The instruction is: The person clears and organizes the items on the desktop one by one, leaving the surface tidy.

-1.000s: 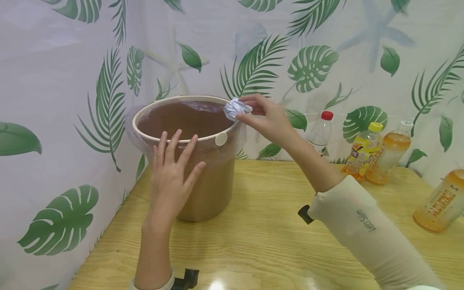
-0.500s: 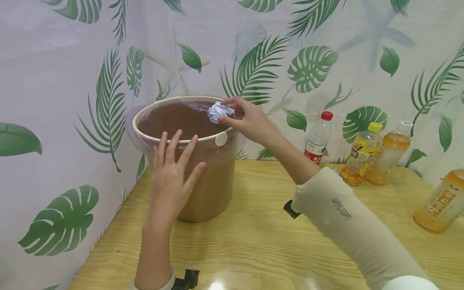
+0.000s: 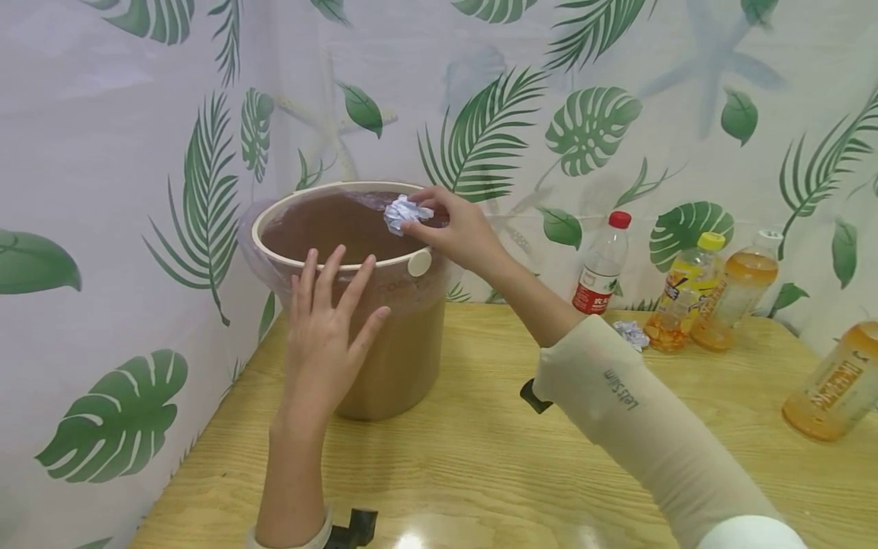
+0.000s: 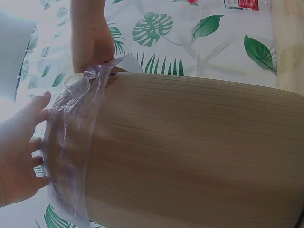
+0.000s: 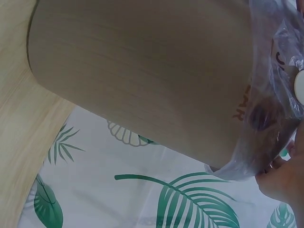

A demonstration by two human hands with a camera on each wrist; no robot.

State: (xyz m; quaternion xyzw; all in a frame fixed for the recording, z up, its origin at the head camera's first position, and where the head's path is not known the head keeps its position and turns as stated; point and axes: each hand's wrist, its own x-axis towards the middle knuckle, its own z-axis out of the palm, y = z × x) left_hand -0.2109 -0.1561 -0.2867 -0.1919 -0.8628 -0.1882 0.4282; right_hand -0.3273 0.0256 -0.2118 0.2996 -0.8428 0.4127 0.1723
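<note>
A brown trash bin (image 3: 394, 343) with a cream rim stands on the wooden table, lined with a clear plastic bag (image 4: 71, 109) folded over its edge. My right hand (image 3: 458, 229) pinches a crumpled paper ball (image 3: 405, 214) between thumb and fingers, over the right part of the bin's opening. In the right wrist view only part of that hand (image 5: 282, 178) shows, beside the bag, and the paper is hidden. My left hand (image 3: 325, 328) has its fingers spread and straight against the front of the bin, fingertips at the rim.
Another crumpled paper ball (image 3: 631, 334) lies on the table (image 3: 494, 457). Near it stand a red-capped bottle (image 3: 602, 267), a yellow-capped bottle (image 3: 686, 293) and a white-capped bottle (image 3: 737, 290). One more bottle (image 3: 833, 385) is at the right edge. A leaf-patterned sheet (image 3: 411, 91) hangs behind.
My right hand has moved left with the paper ball, from the bin's right rim to over its opening. The second paper ball has come into sight behind the forearm. My left hand has stayed put.
</note>
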